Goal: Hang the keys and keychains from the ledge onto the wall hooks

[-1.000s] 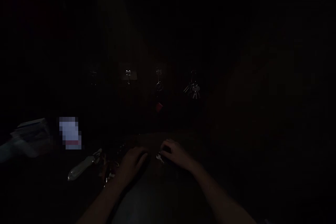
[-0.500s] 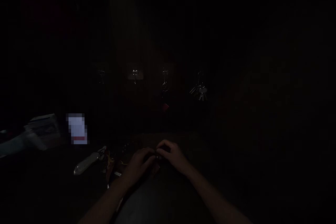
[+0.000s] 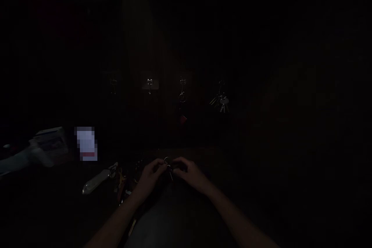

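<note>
The picture is very dark. Between my hands is a key ring [image 3: 166,160] with a key [image 3: 171,176] hanging below it. The fingers of my left hand [image 3: 151,175] pinch the ring from its left side. My right hand [image 3: 188,172] is close on the other side, thumb and forefinger apart; whether a fingertip touches the keys is hard to make out. To the left of my left hand lies a jumble of small things with yellowish and metal parts [image 3: 121,184], blurred by the dark. Beside them is a long pale object with a metal clasp [image 3: 97,181].
Ahead, several metal clip hooks [image 3: 149,82] are in a row. A bunch of keys [image 3: 223,101] hangs at the right one, and a red tag [image 3: 183,119] at another. Left are a bright pixelated panel [image 3: 86,143], a box [image 3: 54,141] and a pale, sleeve-like shape [image 3: 23,161].
The key ring and key have come into view between my hands. My left hand has shifted slightly left, and my right thumb and forefinger have parted.
</note>
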Tool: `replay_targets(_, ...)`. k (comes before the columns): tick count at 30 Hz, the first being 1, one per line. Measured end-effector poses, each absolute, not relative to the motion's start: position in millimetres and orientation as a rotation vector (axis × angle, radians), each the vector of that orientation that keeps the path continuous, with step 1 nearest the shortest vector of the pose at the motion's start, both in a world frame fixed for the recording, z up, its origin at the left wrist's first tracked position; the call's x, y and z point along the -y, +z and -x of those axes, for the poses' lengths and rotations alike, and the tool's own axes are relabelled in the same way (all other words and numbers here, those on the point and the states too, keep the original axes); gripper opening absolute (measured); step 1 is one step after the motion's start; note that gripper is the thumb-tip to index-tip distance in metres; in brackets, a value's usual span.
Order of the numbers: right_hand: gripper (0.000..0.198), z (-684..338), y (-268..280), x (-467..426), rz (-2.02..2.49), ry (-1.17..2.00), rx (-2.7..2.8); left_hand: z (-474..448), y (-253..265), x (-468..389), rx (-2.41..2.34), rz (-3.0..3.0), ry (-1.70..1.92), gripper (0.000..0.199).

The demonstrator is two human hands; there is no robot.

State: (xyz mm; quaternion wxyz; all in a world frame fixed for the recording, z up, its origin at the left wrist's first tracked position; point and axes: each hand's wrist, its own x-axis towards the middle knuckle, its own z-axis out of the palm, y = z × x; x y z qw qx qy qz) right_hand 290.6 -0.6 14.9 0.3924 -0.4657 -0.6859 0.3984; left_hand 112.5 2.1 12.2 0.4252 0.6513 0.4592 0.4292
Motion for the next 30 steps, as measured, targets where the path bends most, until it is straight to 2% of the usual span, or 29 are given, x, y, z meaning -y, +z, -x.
replay_targets(5, 0.014, -289.8, 14.0, 0.3, 1.203, 0.936, 1.828, -112.8, 10.8, -3.1, -1.12, -1.568, 1.095, 0.022)
replay_targets(11, 0.013, -299.0, 21.8, -3.8, 1.244, 0.905, 1.595, -114.1, 13.6, -0.8, -1.162, -1.563, 1.108, 0.023)
replay_targets(20, 0.03, -298.1, 30.5, -3.9, 1.041, 0.957, 1.253, -113.0, 9.3, 2.2, -1.138, -1.78, 1.058, 0.021)
replay_targets(30, 0.029, -304.1, 54.5, -11.1, 1.062, 0.808, 1.28, -103.9, 5.3, -1.8, -1.118, -1.932, 0.931, 0.023)
